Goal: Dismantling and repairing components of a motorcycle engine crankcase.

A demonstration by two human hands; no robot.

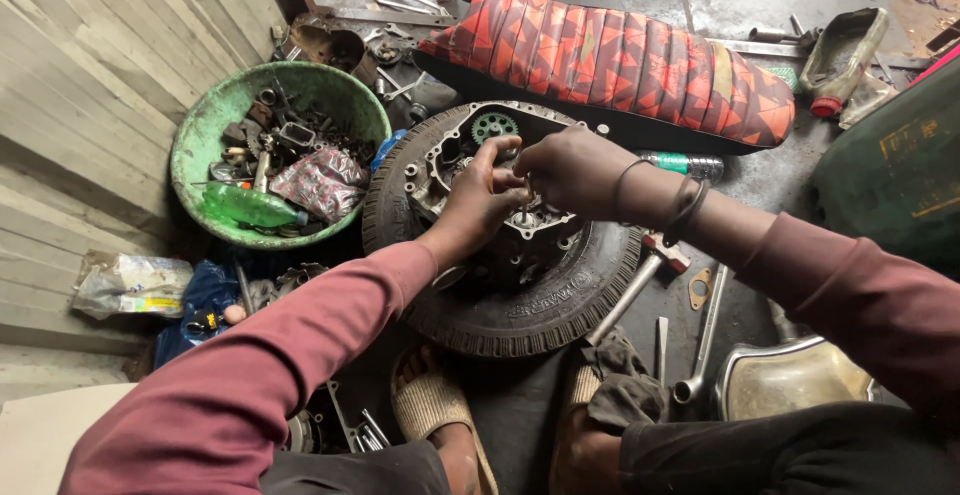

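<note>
At the centre of the frame, a greasy grey engine casing [470, 170] is laid flat on a black tyre [520, 300], its long axis running upper left to lower right. It is gripped by the left hand [480, 195]; the right hand [570, 170] is pinched on a small part, too hidden to identify.

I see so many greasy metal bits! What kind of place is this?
Probably a small motorbike repair workshop. An engine casing rests on a tyre, a green basin holds spare parts, and a red patterned seat lies nearby on the floor.
</note>
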